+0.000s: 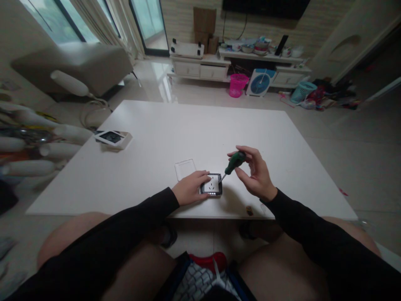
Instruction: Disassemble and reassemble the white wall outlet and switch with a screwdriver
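Note:
A wall socket (211,184) with a white face and dark border lies on the white table (200,133) near its front edge. My left hand (191,187) grips the socket's left side, fingers along its top and bottom. In my right hand (255,173) is a screwdriver (234,162) with a green handle, held between thumb and fingers. Its shaft slants down to the left, and the tip meets the right border of the socket. Just behind my left hand lies a clear rectangular cover frame (184,168).
A small brownish heap (249,210) of small parts sits at the front edge, right of the socket. At the table's left side lies an open white box (114,140) with dark-fronted pieces. Beyond the table stand a pink basket (238,85) and a blue fan (260,82).

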A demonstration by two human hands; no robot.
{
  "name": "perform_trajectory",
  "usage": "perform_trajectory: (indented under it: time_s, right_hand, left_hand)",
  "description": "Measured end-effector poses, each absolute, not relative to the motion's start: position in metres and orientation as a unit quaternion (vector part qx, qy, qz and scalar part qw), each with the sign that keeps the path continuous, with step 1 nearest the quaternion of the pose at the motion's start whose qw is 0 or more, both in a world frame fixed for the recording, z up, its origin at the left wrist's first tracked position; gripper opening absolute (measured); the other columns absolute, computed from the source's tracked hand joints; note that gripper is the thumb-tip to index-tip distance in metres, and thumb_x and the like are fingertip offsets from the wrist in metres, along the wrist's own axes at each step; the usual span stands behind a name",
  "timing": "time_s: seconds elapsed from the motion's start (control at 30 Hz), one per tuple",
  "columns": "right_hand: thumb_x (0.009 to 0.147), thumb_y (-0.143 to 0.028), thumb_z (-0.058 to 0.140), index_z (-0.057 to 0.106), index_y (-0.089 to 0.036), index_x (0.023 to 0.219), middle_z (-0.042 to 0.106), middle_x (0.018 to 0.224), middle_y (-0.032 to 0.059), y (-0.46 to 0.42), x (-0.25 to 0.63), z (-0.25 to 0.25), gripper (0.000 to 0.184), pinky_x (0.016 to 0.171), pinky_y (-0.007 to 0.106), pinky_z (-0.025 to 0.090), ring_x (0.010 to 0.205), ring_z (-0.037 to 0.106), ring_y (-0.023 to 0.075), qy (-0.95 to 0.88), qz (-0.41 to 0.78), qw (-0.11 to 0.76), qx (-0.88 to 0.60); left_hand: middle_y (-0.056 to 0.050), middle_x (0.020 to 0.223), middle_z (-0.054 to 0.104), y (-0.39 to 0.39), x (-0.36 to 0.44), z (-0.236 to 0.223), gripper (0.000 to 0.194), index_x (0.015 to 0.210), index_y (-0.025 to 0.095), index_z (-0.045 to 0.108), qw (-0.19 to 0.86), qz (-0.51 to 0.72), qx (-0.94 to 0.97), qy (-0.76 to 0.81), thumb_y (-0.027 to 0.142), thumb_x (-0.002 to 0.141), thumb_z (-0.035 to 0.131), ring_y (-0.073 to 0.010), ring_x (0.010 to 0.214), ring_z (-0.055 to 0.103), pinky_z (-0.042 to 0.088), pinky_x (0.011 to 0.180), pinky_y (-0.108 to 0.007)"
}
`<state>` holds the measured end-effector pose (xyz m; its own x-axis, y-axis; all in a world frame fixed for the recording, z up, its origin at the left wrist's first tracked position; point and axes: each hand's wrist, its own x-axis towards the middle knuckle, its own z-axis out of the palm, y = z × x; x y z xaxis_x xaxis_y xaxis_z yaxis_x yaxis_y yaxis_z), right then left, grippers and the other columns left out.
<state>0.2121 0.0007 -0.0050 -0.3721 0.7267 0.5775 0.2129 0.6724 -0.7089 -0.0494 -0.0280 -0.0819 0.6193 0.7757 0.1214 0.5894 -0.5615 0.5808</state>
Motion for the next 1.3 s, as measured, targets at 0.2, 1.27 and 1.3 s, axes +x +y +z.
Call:
perform_trajectory:
  time_s: [0.2,1.27,1.3]
  right_hand:
    - [0.087,-0.025,0.082,0.06,-0.036,0.14,0.065,0.107,0.0024,0.0016,0.2087,-0.0033,0.058,0.081,0.038,0.059,0.091,0.066,0.0205,-0.793,0.224,0.465,-0.324]
    - [0.087,-0.014,0.07,0.049,-0.027,0.141,0.073,0.109,0.0046,-0.0042,0.2043,-0.0062,0.059,0.087,0.04,0.063,0.098,0.074,0.0206,-0.773,0.327,0.445,-0.312]
    - [0.088,-0.015,0.071,0.049,-0.028,0.14,0.072,0.109,0.0046,-0.0041,0.2041,-0.0071,0.058,0.086,0.039,0.063,0.098,0.074,0.0209,-0.772,0.328,0.445,-0.314]
  left_hand:
    - [-0.02,0.147,0.058,-0.0287,-0.0483,-0.0804,0.045,0.124,0.017,0.062,0.238,0.188,0.866,0.397,0.033,0.086,0.08,-0.0358,0.138,0.056,0.048,0.117,-0.054]
    - [-0.02,0.147,0.057,-0.0297,-0.0426,-0.0844,0.05,0.129,0.02,0.061,0.238,0.219,0.867,0.38,0.03,0.083,0.079,-0.0375,0.142,0.051,0.043,0.119,-0.058]
    - [-0.019,0.146,0.058,-0.0295,-0.0399,-0.0836,0.049,0.13,0.02,0.06,0.244,0.232,0.864,0.373,0.031,0.086,0.077,-0.0366,0.142,0.052,0.043,0.119,-0.058]
